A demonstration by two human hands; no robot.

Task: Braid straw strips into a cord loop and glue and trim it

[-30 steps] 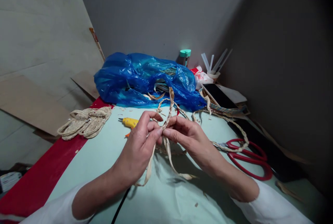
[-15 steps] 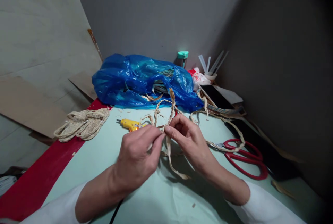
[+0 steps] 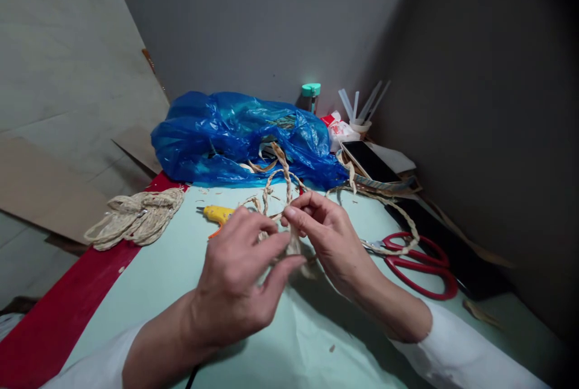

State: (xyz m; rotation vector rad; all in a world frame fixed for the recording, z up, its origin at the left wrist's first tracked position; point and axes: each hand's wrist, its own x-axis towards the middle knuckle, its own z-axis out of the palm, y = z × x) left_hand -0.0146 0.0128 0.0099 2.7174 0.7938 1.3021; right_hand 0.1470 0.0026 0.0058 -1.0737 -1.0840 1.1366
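A twisted cord of pale, dry plant fibre (image 3: 288,181) stands up in front of me, its tip leaning to the left. My right hand (image 3: 328,235) pinches it low down between thumb and fingertips. Below that pinch a loose fibre strip hangs, smeared by motion. Beside it my left hand (image 3: 246,268) has its thumb and forefinger apart, close to the strip, with nothing plainly between them. Loops of the same cord lie behind both hands. A yellow glue gun (image 3: 217,214) is partly hidden behind my left hand.
Red-handled scissors (image 3: 420,259) lie at right, with braided cord across them. A blue plastic bag (image 3: 239,135) fills the back of the table. Coiled cord (image 3: 140,214) rests at left. Behind the scissors are a phone (image 3: 371,160) and a cup of glue sticks (image 3: 360,127).
My left hand has come away from the pinch, its thumb and fingers parting. The cord's tip has tilted left, and the hanging strip has swung. My right hand keeps its pinch.
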